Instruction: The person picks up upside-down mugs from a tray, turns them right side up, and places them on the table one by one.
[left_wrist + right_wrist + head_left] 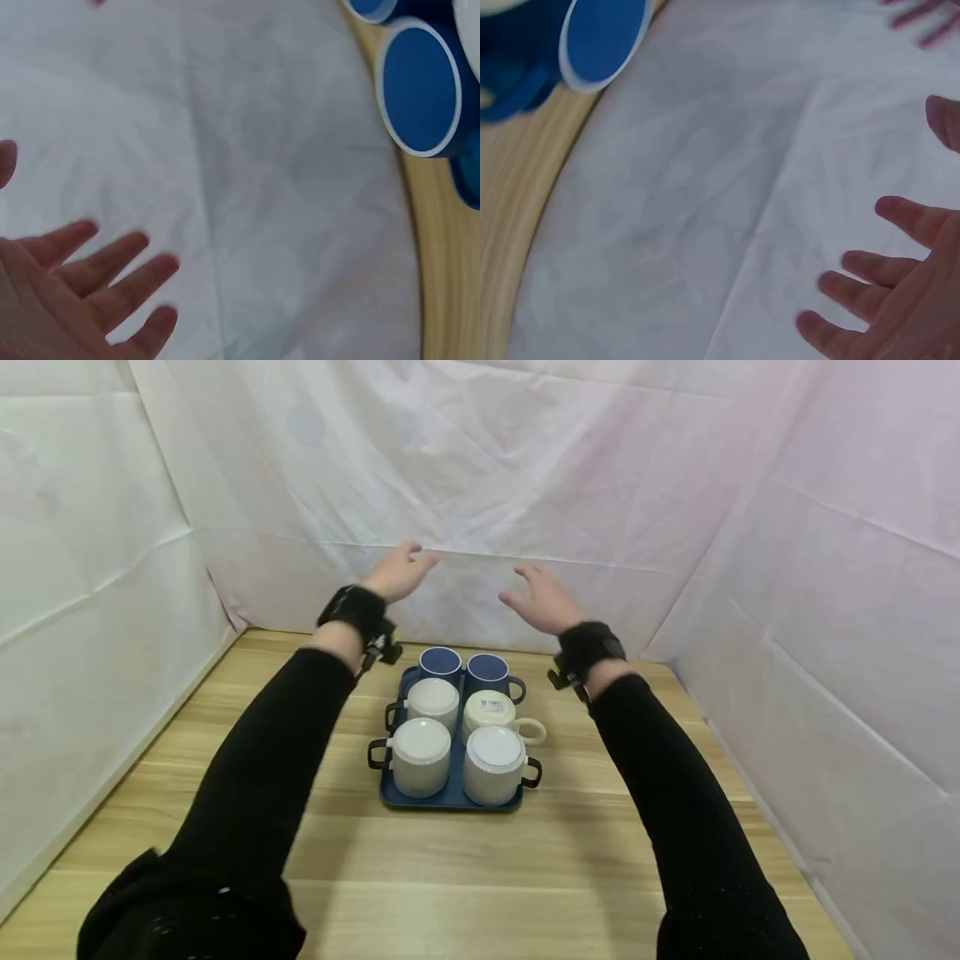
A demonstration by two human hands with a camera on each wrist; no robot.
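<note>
Six mugs sit upside down in two rows on a blue tray (450,800) on the wooden table (525,877): two blue mugs (440,663) at the far end, four pale ones nearer. The left hand (396,572) and right hand (542,600) hover above and beyond the tray, fingers spread and relaxed, holding nothing, palms facing each other, seemingly poised either side of the load.

Blue mug (604,37) cut off, blurred
</note>
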